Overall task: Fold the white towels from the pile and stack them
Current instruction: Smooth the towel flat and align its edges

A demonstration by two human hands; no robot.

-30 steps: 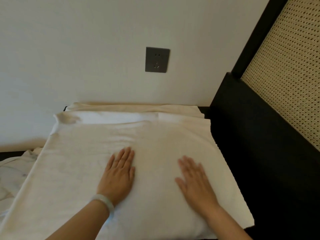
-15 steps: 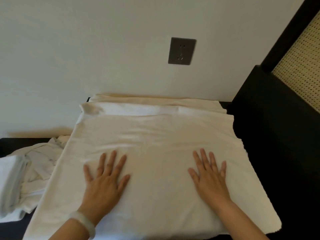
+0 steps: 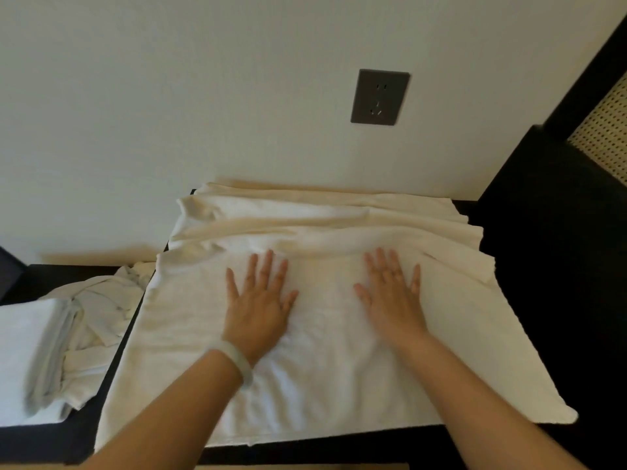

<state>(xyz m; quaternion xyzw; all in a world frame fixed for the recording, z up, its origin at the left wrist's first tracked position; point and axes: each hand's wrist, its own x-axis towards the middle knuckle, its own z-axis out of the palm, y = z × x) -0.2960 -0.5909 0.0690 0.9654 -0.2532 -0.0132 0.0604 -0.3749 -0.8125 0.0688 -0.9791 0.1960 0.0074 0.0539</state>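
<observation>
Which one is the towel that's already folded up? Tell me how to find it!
Start at the big white towel spread flat under both hands, then look left past its edge. There, on the lower dark surface, sits the folded towel, at the picture's left edge. It is a smooth, neat block with stacked layers along its side, unlike the crumpled pile of wrinkly cloth right beside it.

This looks like a bedroom, perhaps in a hotel: a black headboard [image 3: 556, 212] with a woven cane panel [image 3: 607, 137] stands at the right, a dark wall socket [image 3: 379, 97] sits on the plain wall [image 3: 169, 96], and white towels [image 3: 78, 337] lie on a low black surface [image 3: 44, 276].
</observation>
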